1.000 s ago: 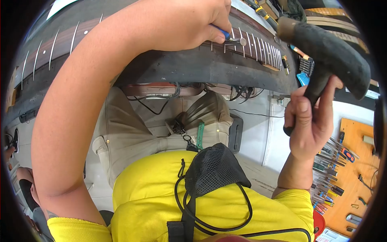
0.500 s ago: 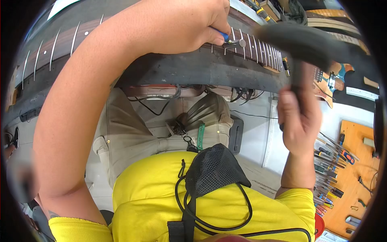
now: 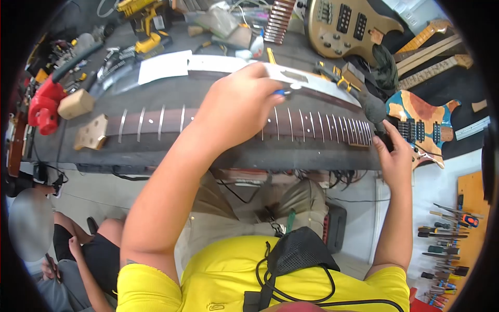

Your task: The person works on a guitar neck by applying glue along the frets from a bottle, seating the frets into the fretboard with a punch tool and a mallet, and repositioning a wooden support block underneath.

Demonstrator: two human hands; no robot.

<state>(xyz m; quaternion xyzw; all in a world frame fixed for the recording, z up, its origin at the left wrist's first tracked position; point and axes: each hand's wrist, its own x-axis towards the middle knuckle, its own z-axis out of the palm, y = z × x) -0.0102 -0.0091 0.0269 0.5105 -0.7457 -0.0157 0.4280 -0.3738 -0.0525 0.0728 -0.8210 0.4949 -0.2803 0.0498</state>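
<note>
A guitar neck (image 3: 291,125) with metal frets lies along the dark workbench (image 3: 234,156), its headstock (image 3: 92,132) at the left. Over the middle of the neck is my left hand (image 3: 241,99), raised and closed round a small tool with a blue handle (image 3: 281,92); its metal end is blurred. My right hand (image 3: 396,156) grips the hammer (image 3: 372,106) beside the neck's right end, the dark head pointing away from me. Behind the neck lies a long pale metal straightedge (image 3: 322,87).
A gold guitar body (image 3: 348,26) and a blue-and-tan guitar (image 3: 422,125) lie at the right. A yellow drill (image 3: 145,26), a red blower (image 3: 46,106) and a wooden block (image 3: 76,104) stand at the left. A person (image 3: 91,249) sits lower left.
The view has shifted, showing more of the bench. My left hand has lifted the blue-handled tool off the neck. My right hand has lowered the hammer beside the neck's right end.
</note>
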